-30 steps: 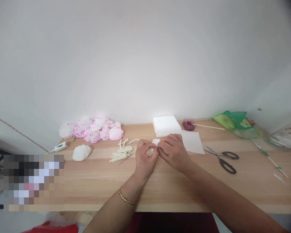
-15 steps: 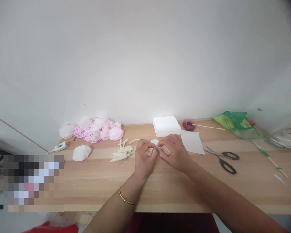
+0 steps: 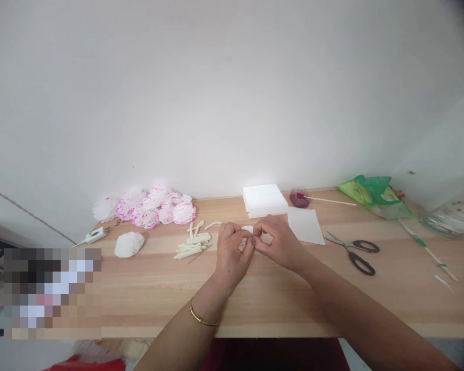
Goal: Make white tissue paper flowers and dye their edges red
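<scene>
My left hand (image 3: 234, 252) and my right hand (image 3: 276, 242) meet at the middle of the table, fingertips pinched together and touching. Between and behind the fingers shows a small part of a thin white paper (image 3: 248, 228); most of it is hidden by my hands. Left of my left hand lies a pile of short cream-coloured twisted strips (image 3: 193, 245), with a thin stick beside it. A flat square white sheet (image 3: 305, 225) lies just beyond my right hand. Behind my hands stands a stack of white paper (image 3: 265, 200).
Black-handled scissors (image 3: 355, 251) lie open to the right. At the back are a bowl of dark red liquid (image 3: 300, 198) with a stick, a green plastic bag (image 3: 377, 193) and pink-tipped white paper puffs (image 3: 150, 206). A plain white puff (image 3: 129, 244) and a glass jar (image 3: 452, 214) flank the table.
My pinched fingertips have shifted slightly and less of the white paper shows between them. The view has moved a little; the things on the table lie as before.
</scene>
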The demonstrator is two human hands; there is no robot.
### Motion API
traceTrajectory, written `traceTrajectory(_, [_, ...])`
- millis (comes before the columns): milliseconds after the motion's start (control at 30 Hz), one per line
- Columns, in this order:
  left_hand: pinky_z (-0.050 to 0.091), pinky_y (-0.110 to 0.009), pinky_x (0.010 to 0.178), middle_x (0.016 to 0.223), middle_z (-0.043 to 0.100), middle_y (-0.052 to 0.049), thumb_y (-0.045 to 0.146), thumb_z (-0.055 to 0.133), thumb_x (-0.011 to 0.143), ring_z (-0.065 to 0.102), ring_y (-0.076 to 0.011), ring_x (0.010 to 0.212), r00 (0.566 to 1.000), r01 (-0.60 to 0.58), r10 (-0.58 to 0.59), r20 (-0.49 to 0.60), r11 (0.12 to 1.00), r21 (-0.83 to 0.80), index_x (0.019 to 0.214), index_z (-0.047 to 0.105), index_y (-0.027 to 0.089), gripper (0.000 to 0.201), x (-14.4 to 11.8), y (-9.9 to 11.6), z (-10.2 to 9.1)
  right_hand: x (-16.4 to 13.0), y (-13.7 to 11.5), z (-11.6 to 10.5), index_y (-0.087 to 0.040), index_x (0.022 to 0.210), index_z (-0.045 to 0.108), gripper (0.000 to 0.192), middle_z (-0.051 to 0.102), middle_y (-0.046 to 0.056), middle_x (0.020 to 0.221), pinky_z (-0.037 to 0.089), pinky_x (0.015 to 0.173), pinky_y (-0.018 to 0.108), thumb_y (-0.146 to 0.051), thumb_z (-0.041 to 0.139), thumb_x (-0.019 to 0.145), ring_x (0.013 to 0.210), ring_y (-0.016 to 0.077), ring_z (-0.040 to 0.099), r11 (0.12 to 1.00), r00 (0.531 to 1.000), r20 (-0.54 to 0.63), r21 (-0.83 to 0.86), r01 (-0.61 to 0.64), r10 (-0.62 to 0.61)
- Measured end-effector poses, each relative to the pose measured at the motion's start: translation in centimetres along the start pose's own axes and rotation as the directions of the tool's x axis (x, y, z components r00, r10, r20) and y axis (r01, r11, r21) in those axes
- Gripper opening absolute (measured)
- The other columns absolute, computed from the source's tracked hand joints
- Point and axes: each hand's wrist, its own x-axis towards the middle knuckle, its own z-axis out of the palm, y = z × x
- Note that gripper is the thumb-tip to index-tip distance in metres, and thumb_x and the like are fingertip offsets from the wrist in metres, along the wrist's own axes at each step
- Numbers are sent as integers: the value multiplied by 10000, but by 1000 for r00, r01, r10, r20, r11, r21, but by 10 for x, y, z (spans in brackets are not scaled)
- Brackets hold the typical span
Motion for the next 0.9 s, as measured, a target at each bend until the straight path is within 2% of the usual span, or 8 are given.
traceTrajectory(167, [411, -307, 721, 787, 522, -35, 167, 548, 807, 513, -164, 793, 999, 42, -42, 3, 994, -99, 779, 642, 188, 100, 1, 0, -1, 1, -2, -1, -207, 663, 471, 157, 563, -31, 654, 386, 676, 305, -101, 566, 729, 661, 142, 509, 996, 998, 21, 62, -60, 58])
traceTrajectory(367, [404, -305, 719, 778, 516, -31, 155, 556, 801, 507, -160, 790, 998, 62, -63, -7, 992, -109, 748, 629, 180, 94, 0, -2, 0, 1, -2, -2, -205, 681, 497, 129, 587, -24, 680, 370, 708, 310, -113, 569, 738, 693, 148, 516, 998, 998, 20, 20, -53, 53])
traceTrajectory(433, [400, -306, 716, 778, 514, -34, 150, 550, 804, 500, -162, 788, 999, 38, -40, -16, 996, -87, 746, 623, 175, 97, 0, -3, 0, 1, -1, -2, -204, 688, 496, 128, 594, -20, 691, 361, 731, 319, -116, 574, 739, 709, 153, 516, 999, 999, 21, -4, -36, 36])
traceTrajectory(533, [389, -316, 716, 781, 513, -40, 138, 544, 806, 478, -166, 780, 998, -58, 58, -27, 998, -4, 765, 621, 170, 93, 0, -3, 0, 0, 0, -2, -203, 685, 482, 142, 588, -23, 686, 348, 749, 327, -115, 577, 741, 711, 152, 510, 1000, 999, 36, -22, -23, 23])
traceTrajectory(667, [373, -323, 712, 754, 508, -40, 120, 552, 796, 454, -165, 753, 986, -161, 163, -22, 985, 67, 768, 626, 168, 93, -1, -3, 0, -1, 0, -4, -204, 689, 462, 161, 569, -27, 686, 350, 735, 315, -95, 572, 731, 708, 147, 497, 1000, 998, 61, 16, -16, 15])
traceTrajectory(733, [376, -318, 707, 757, 511, -39, 122, 555, 795, 464, -162, 752, 989, -145, 146, -20, 989, 31, 770, 629, 167, 90, -1, -3, 0, 0, 0, -5, -204, 682, 454, 170, 561, -27, 680, 354, 726, 310, -87, 569, 724, 697, 144, 488, 999, 998, 66, 38, -22, 19])
traceTrajectory(900, [398, -288, 692, 773, 517, -29, 130, 571, 778, 504, -151, 769, 1000, -2, 2, -3, 993, -121, 732, 636, 173, 90, 0, -2, 0, 1, -3, -5, -204, 660, 455, 168, 553, -26, 663, 359, 706, 303, -91, 566, 718, 678, 143, 479, 995, 997, 60, 79, -54, 49])
